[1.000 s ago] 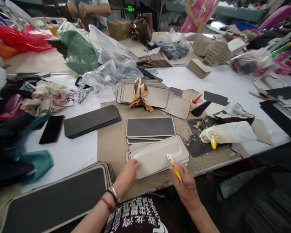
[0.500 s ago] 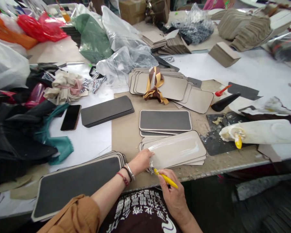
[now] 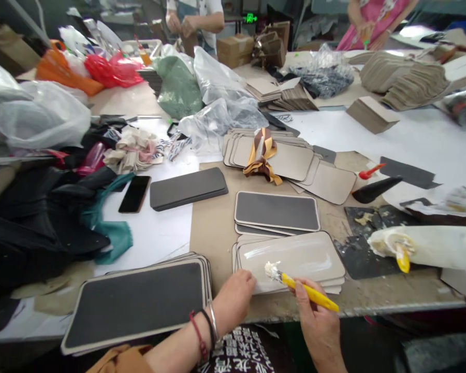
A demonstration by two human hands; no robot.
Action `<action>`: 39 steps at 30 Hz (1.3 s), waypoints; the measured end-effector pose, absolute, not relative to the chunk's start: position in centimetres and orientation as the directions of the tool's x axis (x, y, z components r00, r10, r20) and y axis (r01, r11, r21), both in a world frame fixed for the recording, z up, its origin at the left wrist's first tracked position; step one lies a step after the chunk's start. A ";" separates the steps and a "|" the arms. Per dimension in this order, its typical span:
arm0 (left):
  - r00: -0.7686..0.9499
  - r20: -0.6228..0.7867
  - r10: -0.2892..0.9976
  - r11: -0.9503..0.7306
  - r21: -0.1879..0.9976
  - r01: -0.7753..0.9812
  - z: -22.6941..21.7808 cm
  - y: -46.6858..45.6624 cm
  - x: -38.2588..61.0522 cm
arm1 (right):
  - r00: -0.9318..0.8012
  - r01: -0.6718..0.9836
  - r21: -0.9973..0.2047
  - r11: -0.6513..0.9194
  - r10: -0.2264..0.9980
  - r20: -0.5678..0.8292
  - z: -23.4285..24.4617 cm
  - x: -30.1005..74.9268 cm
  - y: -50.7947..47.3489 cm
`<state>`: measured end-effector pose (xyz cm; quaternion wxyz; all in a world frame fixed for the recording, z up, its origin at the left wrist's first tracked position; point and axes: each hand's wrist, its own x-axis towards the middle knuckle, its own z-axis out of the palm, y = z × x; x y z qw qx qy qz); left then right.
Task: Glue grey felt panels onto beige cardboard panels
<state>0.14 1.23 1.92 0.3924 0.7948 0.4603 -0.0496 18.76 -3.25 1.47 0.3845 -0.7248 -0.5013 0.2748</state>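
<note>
My right hand (image 3: 318,318) grips a yellow-handled brush (image 3: 303,287) whose white, glue-loaded bristles rest on the near left part of a beige rounded panel (image 3: 306,256). That panel tops a small stack at the table's front edge and shines with wet glue. My left hand (image 3: 235,300), fingers curled, presses on the stack's near left corner. Just behind lies a stack of dark grey panels with pale edges (image 3: 277,211). A larger pile of such grey panels (image 3: 135,303) sits to the left of my left hand.
A white glue container (image 3: 427,246) with a yellow nozzle lies at right on a black sheet. Beige panels with a ribbon (image 3: 262,153), a black pad (image 3: 188,187), a phone (image 3: 134,193), fabric and plastic bags crowd the table. Two people stand at the far side.
The brush moved from the panel's middle to its near left corner and now sits a little further in. My left hand stayed at the stack's corner. The camera view shifted.
</note>
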 end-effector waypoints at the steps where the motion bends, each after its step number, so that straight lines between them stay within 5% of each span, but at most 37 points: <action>1: 0.585 -0.412 0.698 -0.296 0.579 0.760 2.0 0.7 0.1 | 0.338 0.479 -0.851 -0.216 0.940 -0.048 1.2 18.2 -2.7; 5: 0.604 -0.309 0.735 -0.376 0.556 0.741 1.3 -0.3 -0.2 | 0.268 0.393 -0.891 -0.229 0.955 -0.128 -0.2 15.7 -0.4; 10: 0.578 -0.356 0.735 -0.377 0.494 0.784 0.6 0.2 0.0 | 0.189 0.359 -0.921 -0.152 0.978 -0.088 -1.2 14.2 1.6; 24: 0.520 -0.390 0.760 -0.295 0.507 0.810 0.3 -0.1 0.2 | 0.526 0.636 -0.734 -0.236 0.829 0.189 -1.4 29.1 2.7; 39: 0.500 -0.362 0.787 -0.328 0.441 0.835 -0.1 -0.5 0.6 | 0.283 0.853 -0.521 -0.035 0.869 0.405 0.0 30.2 0.6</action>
